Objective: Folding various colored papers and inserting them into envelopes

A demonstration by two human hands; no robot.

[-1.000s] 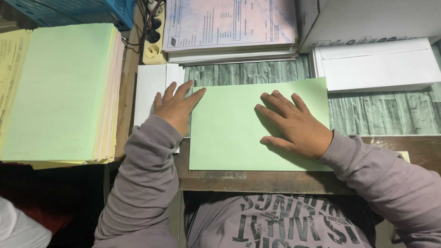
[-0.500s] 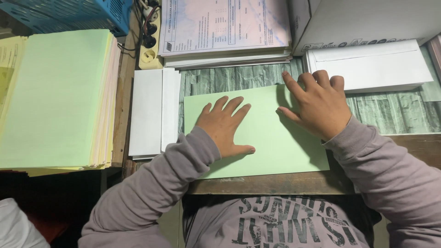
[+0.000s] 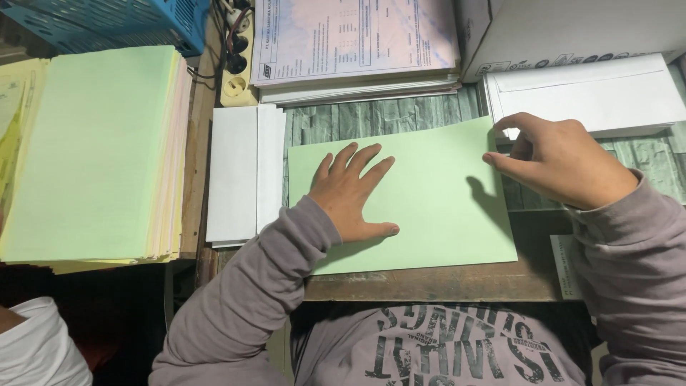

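The green sheet (image 3: 421, 200) lies flat on the desk (image 3: 443, 282), in front of the person. The left hand (image 3: 351, 193) rests on the left half of the sheet, palm down, fingers spread and open, holding nothing. The right hand (image 3: 554, 161) is at the upper right corner of the sheet; its thumb and fingers are curled toward that edge, but I cannot tell if they pinch the sheet or only touch it.

Left of the sheet, just beside it, lies a white stack (image 3: 243, 175) of paper. Further left of the sheet is a thick pile (image 3: 93, 154) of green, pink and yellow paper. Behind the sheet lie printed forms (image 3: 354, 43), and a power strip (image 3: 236, 71) is left of them. Right of the sheet, under the right hand, are white envelopes (image 3: 593, 96), and a white box (image 3: 564, 28) stands behind them. A blue basket (image 3: 107, 21) is at the far left, behind the pile.
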